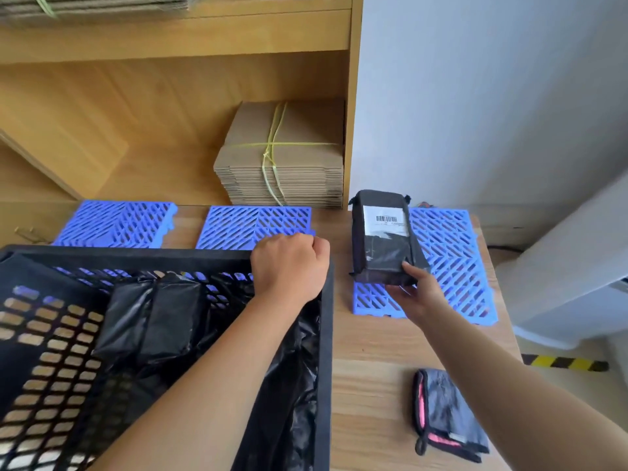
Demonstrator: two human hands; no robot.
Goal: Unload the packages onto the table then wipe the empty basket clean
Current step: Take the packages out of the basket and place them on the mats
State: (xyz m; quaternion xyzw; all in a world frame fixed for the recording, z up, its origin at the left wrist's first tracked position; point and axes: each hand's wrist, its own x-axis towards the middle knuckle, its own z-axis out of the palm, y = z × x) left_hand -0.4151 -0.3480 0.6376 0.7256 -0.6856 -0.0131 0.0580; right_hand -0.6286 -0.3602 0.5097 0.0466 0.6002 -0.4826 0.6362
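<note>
The basket rim is gripped by the left hand; a package is pinched by the right hand over the blue mat beside it. A slip is risked by that thin end-hold.

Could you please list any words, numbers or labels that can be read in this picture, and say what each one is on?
No text can be read.
White label on the black package held by the right hand: a barcode and small print, too small and blurred to read.
Cardboard stack, basket, cloth: no text shows.
</note>
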